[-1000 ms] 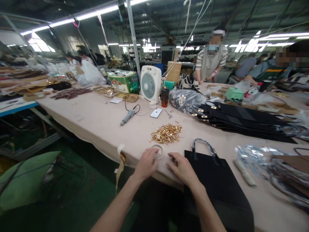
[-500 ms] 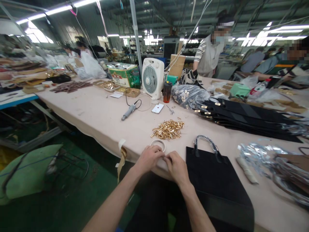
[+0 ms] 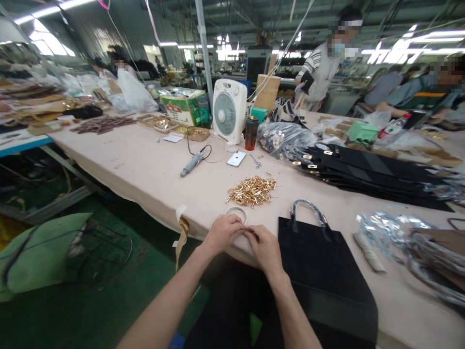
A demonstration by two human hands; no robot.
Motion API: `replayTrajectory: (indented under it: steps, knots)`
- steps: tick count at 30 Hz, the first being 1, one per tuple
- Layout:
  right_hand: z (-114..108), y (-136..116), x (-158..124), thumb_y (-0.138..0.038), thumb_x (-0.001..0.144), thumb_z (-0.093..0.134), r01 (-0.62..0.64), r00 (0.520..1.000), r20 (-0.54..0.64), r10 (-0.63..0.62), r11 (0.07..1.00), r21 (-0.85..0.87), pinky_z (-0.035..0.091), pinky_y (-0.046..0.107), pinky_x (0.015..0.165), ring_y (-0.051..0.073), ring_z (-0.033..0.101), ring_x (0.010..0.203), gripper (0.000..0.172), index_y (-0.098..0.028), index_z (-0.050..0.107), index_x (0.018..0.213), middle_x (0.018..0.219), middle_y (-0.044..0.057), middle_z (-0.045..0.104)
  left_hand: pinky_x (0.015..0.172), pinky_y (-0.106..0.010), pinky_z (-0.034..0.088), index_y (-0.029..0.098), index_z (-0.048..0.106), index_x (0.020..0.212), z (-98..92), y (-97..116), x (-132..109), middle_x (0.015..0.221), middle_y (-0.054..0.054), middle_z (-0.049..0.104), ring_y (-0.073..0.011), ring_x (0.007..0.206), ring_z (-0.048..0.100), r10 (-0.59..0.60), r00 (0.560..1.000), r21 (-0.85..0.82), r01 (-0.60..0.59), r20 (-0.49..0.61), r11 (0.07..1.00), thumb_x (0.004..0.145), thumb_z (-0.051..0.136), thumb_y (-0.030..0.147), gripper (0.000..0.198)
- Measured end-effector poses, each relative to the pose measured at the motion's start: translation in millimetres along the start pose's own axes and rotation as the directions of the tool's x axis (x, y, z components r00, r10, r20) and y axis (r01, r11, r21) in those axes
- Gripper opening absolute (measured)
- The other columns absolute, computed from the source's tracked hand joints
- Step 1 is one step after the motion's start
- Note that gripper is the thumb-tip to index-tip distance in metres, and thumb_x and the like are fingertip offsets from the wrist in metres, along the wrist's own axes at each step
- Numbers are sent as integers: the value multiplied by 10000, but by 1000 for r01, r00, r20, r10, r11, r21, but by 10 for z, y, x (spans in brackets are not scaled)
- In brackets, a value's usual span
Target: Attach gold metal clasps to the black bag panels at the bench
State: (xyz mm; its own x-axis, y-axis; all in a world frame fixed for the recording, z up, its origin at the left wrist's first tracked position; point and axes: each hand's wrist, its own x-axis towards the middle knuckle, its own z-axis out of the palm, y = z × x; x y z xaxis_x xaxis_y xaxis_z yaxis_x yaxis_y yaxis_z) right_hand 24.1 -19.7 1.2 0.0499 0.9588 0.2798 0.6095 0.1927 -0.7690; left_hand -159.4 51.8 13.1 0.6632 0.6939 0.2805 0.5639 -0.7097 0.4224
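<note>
My left hand (image 3: 225,233) and my right hand (image 3: 264,246) meet at the table's front edge, fingertips pinched together. Whatever lies between the fingers is too small and hidden to make out. Just behind my left fingers is a roll of pale tape (image 3: 238,213), partly covered by the hand. Beyond it lies a heap of small gold metal fittings (image 3: 252,191). Right of my right hand, a black handbag (image 3: 323,261) lies flat, its handle (image 3: 310,207) wrapped in clear film.
A grey electric screwdriver (image 3: 192,164), a white phone (image 3: 236,158), a dark tumbler (image 3: 251,133) and a white fan (image 3: 229,111) stand or lie farther back. Black bag panels (image 3: 378,169) are stacked at right, with plastic scraps (image 3: 385,230) nearer. A masked co-worker (image 3: 323,68) stands behind the table.
My hands stay pinched together at the table edge, with small finger shifts. The view has shifted slightly. The masked co-worker has raised a forearm and turned a little.
</note>
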Motion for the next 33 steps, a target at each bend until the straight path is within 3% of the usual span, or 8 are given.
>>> replayTrajectory:
  steps: [8,11,15,17,21,24,29,33]
  knots:
    - [-9,-92,46,-230,1016,541,-31,999,3,32,984,-178,495,294,815,206,677,940,122,-258,656,988,976,17,697,854,-348,447,286,797,1013,-4,-23,56,1021,-46,716,-216,981,631,25,999,-71,-28,-37,997,1016,554,345,250]
    - [27,-89,45,-199,1011,527,36,999,31,-29,973,-226,481,282,785,201,652,917,125,-256,637,993,975,25,675,847,-331,454,271,799,937,-5,-45,84,987,-37,713,-205,955,634,13,999,-110,-17,-33,994,1004,559,322,255]
    - [16,-182,-51,-159,998,496,316,933,196,-301,948,-46,481,289,809,198,618,915,162,-243,630,964,961,34,668,852,-328,457,244,785,842,6,-46,82,970,-32,708,-198,935,636,-36,998,-93,31,-51,995,981,601,297,236]
    - [-92,-228,-102,-182,1009,491,340,922,155,-354,934,111,490,293,805,192,614,888,160,-235,633,959,935,38,661,870,-338,457,260,791,881,13,-43,62,994,-32,706,-203,960,638,-16,998,-39,14,-54,999,985,606,297,215]
    - [-555,-87,-118,-273,1001,583,176,976,-170,-134,947,268,495,298,774,182,604,835,117,-219,664,936,896,42,650,961,-371,487,340,671,1328,-29,-11,28,1227,-51,684,-234,1129,633,26,999,18,-26,-29,1000,997,590,281,345]
    - [-929,274,-91,-371,926,719,-6,932,-326,162,902,431,486,275,684,156,574,728,173,-203,694,956,793,12,623,1012,-401,514,316,339,1602,-77,48,113,1480,-96,556,-258,1221,613,-43,998,-38,41,-39,998,959,647,324,713]
    - [-1179,877,-93,-408,706,916,-25,768,-309,561,508,861,472,197,555,93,531,637,361,-201,688,894,757,-30,588,1018,-403,529,237,519,1456,-23,181,623,1355,-102,643,-237,1124,657,-128,970,-170,93,-205,981,978,605,319,493]
    - [-1152,1039,-102,-353,671,946,35,743,-254,620,343,939,505,154,563,72,558,660,357,-211,693,878,786,-38,602,958,-367,546,187,653,1255,48,220,1156,1177,-87,724,-217,1046,681,-187,958,-117,165,-216,979,974,536,197,305]
